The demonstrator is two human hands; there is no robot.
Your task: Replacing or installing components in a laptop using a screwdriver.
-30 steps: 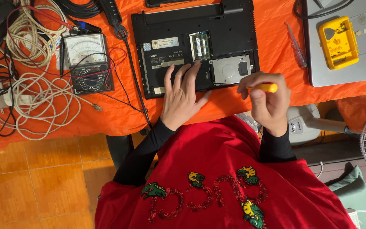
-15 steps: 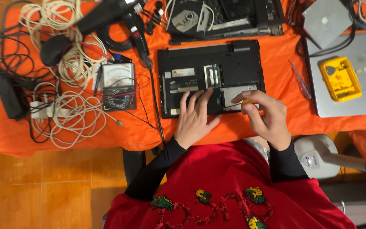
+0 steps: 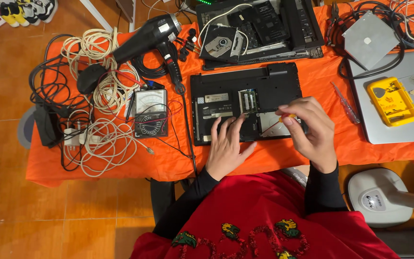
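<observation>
On the orange table (image 3: pixel 120 165), more clutter shows now; right hand (image 3: pixel 312 129) still pinches the screwdriver (image 3: pixel 287 116), left hand (image 3: pixel 226 146) flat on laptop (image 3: pixel 274 81).

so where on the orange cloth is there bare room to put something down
Bare orange cloth runs along the front edge, below the white cable coils and left of the left hand. A narrower strip lies between the opened black laptop and the silver laptop, holding only a clear-handled screwdriver. The back left is crowded: hair dryer, analog multimeter, cables.
</observation>
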